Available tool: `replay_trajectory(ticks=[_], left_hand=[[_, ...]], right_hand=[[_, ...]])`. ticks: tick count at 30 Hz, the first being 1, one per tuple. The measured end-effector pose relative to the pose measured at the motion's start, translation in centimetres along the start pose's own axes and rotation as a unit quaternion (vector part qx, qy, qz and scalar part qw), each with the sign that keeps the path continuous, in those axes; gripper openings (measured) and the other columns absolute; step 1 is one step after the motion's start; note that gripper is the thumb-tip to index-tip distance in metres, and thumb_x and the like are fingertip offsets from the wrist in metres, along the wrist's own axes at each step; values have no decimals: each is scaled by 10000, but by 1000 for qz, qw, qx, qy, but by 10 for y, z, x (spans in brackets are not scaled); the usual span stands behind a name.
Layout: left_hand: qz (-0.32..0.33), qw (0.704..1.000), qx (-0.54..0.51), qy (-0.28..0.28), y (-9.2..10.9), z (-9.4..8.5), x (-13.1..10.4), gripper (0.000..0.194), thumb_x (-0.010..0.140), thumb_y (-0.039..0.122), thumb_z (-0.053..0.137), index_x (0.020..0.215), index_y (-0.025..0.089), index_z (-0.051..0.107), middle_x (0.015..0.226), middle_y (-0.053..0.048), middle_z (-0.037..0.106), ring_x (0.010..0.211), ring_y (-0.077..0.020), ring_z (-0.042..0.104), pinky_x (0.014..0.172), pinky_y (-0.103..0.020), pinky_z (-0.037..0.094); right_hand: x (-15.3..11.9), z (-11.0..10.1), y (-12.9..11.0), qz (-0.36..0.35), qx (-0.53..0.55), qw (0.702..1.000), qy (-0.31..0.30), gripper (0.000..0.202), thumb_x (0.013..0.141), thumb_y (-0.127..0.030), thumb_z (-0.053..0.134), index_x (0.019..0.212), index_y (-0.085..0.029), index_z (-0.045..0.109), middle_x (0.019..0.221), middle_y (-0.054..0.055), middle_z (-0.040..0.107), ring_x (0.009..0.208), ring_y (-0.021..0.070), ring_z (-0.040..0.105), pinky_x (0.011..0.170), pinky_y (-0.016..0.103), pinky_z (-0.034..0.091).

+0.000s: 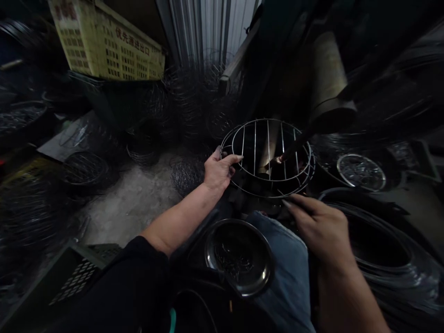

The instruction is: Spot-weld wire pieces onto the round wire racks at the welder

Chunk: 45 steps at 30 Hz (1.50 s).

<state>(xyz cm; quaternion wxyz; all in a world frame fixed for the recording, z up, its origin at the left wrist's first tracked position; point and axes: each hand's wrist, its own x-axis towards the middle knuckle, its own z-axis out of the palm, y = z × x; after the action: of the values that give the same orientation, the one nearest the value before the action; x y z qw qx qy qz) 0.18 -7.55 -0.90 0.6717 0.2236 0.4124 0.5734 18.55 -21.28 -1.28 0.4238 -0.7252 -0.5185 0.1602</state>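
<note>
A round wire rack [255, 148] with parallel bars and two hoops sits around the electrode of a dark machine in front of me. My left hand [219, 172] grips its left rim, thumb on top. Just below the rack's front right edge, my right hand [321, 224] pinches something small and thin, too blurred to name, between thumb and fingers. A metal bowl [239, 256] with small wire pieces lies by my lap, below the rack.
Upper left, a yellow crate [111, 46] rests on a dark bin [104, 99]. Coiled wire [409, 268] lies at the right, near a round dish [360, 172]. A green crate [69, 282] stands lower left. A thick metal cylinder [329, 74] hangs upper right.
</note>
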Motion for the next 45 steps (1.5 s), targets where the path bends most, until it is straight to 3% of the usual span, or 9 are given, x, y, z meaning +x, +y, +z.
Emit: replay_trajectory(ticks=[2,4,7,12,18,22,34,45], left_hand=[[1,1000,0,1,1,2,2,412,492,77,795,776,187,518,701,70,514,571,-48,525,480,-204,283],[-1,1000,-1,1,2,3,5,419,486,71,793,786,187,525,710,69,522,572,-50,527,481,-202,295],[-1,1000,-3,1,4,4,12,422,486,75,796,798,191,536,712,68,532,563,-52,520,479,-199,310],[4,1000,5,-8,5,6,21,428,484,93,812,815,188,558,733,62,538,568,-54,529,462,-190,309],[5,1000,4,-2,7,8,27,434,475,93,814,833,181,587,755,60,525,563,-48,520,446,-189,308],[8,1000,3,5,9,8,30,417,466,85,814,803,181,587,750,58,527,566,-47,517,445,-190,293],[-10,1000,6,4,8,10,42,396,475,98,809,791,181,585,649,60,541,531,-62,487,448,-215,228],[-12,999,23,21,6,13,51,383,463,114,810,742,186,557,595,56,548,519,-66,464,441,-214,208]], right_hand=[[14,13,-10,-3,-6,999,40,265,751,-449,688,834,-226,804,789,57,761,716,237,715,715,365,568],[23,25,-17,28,24,997,61,250,741,-418,707,835,-209,805,737,46,747,586,199,675,601,326,551],[30,39,-21,103,155,981,63,283,724,-381,753,909,-172,802,628,18,705,429,154,590,411,260,466],[30,55,-17,138,286,943,96,303,710,-375,818,897,-140,778,558,-5,665,366,126,548,343,216,418],[30,69,-10,119,333,921,163,292,672,-361,863,838,-145,758,593,-9,670,439,151,621,416,240,501],[31,75,-7,105,314,926,182,295,663,-358,864,842,-144,768,646,3,695,522,168,671,490,259,543],[34,85,-4,76,320,919,217,256,666,-346,860,806,-156,763,626,-11,693,509,185,689,513,280,559],[41,86,-6,83,335,917,200,263,673,-368,836,806,-162,739,651,-9,692,492,196,679,482,309,560]])
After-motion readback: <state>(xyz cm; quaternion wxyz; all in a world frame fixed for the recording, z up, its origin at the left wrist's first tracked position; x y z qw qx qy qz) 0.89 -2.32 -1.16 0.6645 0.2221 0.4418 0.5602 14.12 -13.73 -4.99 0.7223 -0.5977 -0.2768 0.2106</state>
